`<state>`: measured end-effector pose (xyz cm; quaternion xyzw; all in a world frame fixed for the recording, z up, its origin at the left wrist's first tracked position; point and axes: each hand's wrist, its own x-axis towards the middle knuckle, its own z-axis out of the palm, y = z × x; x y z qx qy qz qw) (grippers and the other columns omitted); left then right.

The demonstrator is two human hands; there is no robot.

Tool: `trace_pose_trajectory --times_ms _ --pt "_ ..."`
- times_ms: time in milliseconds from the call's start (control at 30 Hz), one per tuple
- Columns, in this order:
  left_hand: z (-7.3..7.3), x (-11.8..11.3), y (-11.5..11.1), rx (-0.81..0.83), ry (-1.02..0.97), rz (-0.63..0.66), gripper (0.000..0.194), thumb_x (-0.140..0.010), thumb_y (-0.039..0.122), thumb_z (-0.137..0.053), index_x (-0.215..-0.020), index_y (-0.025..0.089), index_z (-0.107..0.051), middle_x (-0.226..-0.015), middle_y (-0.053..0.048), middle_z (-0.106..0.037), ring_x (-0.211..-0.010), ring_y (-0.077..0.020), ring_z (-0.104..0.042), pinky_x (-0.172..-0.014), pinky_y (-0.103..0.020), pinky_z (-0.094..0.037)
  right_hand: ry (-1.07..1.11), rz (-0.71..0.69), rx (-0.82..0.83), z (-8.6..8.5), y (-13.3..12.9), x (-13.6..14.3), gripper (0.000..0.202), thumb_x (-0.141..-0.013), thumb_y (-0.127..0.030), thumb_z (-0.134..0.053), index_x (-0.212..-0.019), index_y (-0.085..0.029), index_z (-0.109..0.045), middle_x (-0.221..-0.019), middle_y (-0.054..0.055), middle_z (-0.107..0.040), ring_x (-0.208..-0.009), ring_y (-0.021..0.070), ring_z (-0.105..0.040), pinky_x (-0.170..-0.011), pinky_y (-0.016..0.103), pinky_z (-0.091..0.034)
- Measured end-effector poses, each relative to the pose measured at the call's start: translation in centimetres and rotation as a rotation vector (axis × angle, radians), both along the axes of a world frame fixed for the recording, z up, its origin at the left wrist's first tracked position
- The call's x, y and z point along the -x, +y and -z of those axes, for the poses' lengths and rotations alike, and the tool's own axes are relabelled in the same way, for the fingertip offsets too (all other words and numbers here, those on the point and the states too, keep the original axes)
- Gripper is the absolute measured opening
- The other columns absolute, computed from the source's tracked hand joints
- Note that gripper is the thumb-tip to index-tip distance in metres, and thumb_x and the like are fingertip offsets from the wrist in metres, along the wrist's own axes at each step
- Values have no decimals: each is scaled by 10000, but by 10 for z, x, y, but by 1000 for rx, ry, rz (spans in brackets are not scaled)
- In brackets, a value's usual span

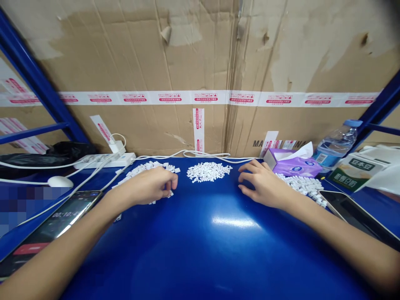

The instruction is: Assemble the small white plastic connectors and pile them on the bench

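Note:
My left hand (pixel 153 185) is over the near right edge of the left pile of small white plastic pieces (pixel 140 168), and it covers part of them. Its fingers are curled in and closed; whatever may be between them is hidden. On the blue tabletop (pixel 200 250), a middle heap of smaller white pieces (pixel 208 171) lies between my two hands. My right hand (pixel 261 183) rests palm down to the right of that heap, fingers apart, with nothing visible in it. Behind its wrist is the right pile of white pieces (pixel 304 187).
A purple tissue pack (pixel 293 164), a water bottle (pixel 337 143) and a green-and-white carton (pixel 356 168) stand at the back right. Phones lie at left (pixel 59 221) and right (pixel 359 216). A power strip (pixel 93 161) with white cables runs along the back left, before a cardboard wall (pixel 156 62).

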<state>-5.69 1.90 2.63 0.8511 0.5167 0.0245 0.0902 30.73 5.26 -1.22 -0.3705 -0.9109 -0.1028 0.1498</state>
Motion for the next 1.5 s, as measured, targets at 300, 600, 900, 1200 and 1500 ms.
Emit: trace_pose_trajectory --times_ms 300,600,900,1200,1500 --pt "40 -60 -10 -26 -551 264 128 -937 180 -603 -931 203 -728 -937 -38 -755 -858 -180 -689 -812 -320 -520 16 -19 31 6 -3 6 160 -928 -296 -593 -915 -205 -723 -1176 130 -680 -1102 336 -576 -857 495 -427" --pt "53 -75 -15 -70 -652 158 236 -931 263 -692 -1165 244 -716 -1097 -53 -684 -850 -174 -638 -738 -316 -512 69 0 82 16 -8 20 343 -980 -336 -526 -1270 -200 -649 -1298 148 -657 -1201 350 -541 -926 533 -407" --pt "56 -80 -14 -23 -623 111 280 -872 224 -722 -1150 220 -691 -971 -21 -743 -848 -186 -647 -763 -329 -512 63 121 69 24 10 21 500 -1023 -440 -416 -1443 -194 -534 -1461 168 -544 -1290 388 -454 -980 593 -380" --pt "58 -78 -13 -20 -638 115 270 -872 240 -723 -1139 217 -693 -973 -28 -750 -860 -191 -654 -764 -336 -506 100 135 90 25 14 21 420 -1001 -325 -445 -1373 -211 -604 -1412 145 -605 -1254 352 -493 -980 562 -361" --pt "56 -78 -14 -17 -636 121 243 -873 238 -714 -1115 214 -708 -984 -35 -756 -861 -196 -660 -777 -348 -517 229 70 78 25 14 22 219 -946 -265 -561 -1101 -209 -705 -1206 117 -718 -1160 311 -566 -962 485 -342"
